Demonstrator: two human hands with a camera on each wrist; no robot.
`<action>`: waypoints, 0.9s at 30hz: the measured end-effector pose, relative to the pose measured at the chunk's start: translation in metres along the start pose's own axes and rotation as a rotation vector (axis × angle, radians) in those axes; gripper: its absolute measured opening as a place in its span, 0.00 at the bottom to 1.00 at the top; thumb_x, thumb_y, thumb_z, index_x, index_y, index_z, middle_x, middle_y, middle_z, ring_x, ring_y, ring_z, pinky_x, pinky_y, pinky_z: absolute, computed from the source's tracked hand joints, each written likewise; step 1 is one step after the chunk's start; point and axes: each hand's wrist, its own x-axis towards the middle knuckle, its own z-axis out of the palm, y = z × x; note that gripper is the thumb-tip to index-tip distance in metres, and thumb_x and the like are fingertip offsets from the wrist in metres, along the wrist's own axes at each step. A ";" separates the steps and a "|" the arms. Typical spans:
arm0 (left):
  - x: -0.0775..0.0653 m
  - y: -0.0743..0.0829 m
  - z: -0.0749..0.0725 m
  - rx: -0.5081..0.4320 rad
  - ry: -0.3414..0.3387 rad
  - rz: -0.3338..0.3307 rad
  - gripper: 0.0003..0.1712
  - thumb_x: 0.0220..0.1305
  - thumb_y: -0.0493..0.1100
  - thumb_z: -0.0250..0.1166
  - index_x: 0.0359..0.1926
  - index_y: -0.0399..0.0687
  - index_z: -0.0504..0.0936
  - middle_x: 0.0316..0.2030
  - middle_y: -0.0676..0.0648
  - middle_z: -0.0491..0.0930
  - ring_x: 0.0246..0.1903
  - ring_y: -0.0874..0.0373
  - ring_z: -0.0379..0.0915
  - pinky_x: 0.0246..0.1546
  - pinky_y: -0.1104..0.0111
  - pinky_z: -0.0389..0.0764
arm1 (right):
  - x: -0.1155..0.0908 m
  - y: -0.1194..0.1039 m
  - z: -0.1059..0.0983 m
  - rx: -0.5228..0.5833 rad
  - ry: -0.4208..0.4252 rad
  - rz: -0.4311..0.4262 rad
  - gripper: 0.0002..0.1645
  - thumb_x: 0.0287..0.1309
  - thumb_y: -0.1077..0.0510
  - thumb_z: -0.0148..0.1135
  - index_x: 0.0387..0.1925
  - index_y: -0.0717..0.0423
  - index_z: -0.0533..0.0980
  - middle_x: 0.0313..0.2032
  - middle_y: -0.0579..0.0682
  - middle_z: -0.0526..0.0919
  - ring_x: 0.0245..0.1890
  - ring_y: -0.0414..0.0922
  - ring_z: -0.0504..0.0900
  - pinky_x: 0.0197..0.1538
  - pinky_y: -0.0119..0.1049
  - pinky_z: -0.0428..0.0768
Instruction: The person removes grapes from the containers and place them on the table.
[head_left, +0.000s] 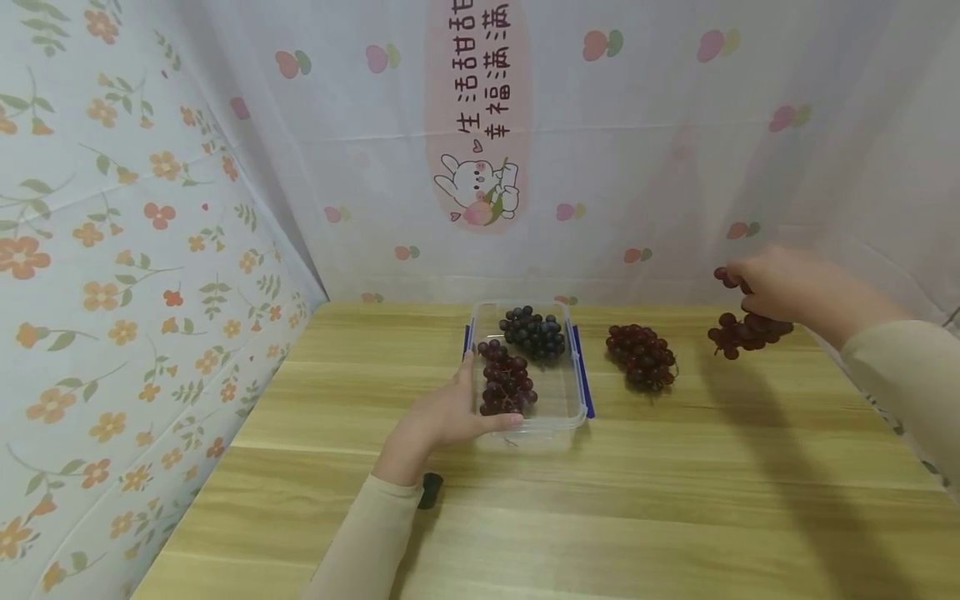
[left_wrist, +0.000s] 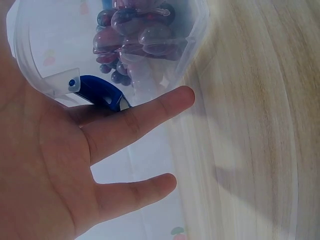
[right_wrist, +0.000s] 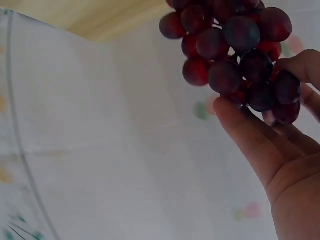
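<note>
A clear plastic container [head_left: 558, 398] with blue clips stands on the table. In it lie a dark, near-black grape bunch [head_left: 534, 333] at the back and a red grape bunch [head_left: 507, 379] at the left front. My left hand [head_left: 442, 412] rests against the container's near left corner, thumb along the front rim. Its fingers [left_wrist: 135, 122] stretch straight beside a blue clip [left_wrist: 97, 91] in the left wrist view. Raised above the table's far right, my right hand [head_left: 787, 287] grips another red grape bunch [head_left: 746, 333]. The right wrist view shows fingers and thumb round its grapes [right_wrist: 227, 75].
Another red grape bunch [head_left: 642, 357] lies on the wooden table [head_left: 600, 517], right of the container. A small dark object [head_left: 430, 491] shows beside the left forearm. Patterned cloth [head_left: 630, 167] hangs along the table's back edge, and floral cloth [head_left: 135, 275] along the left.
</note>
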 end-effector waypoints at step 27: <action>-0.002 0.000 0.001 -0.018 0.001 -0.013 0.83 0.53 0.87 0.65 0.87 0.49 0.29 0.83 0.36 0.55 0.76 0.37 0.68 0.73 0.44 0.75 | -0.043 0.035 0.105 0.087 -0.041 -0.064 0.13 0.55 0.71 0.67 0.29 0.50 0.74 0.26 0.51 0.71 0.27 0.45 0.68 0.30 0.39 0.69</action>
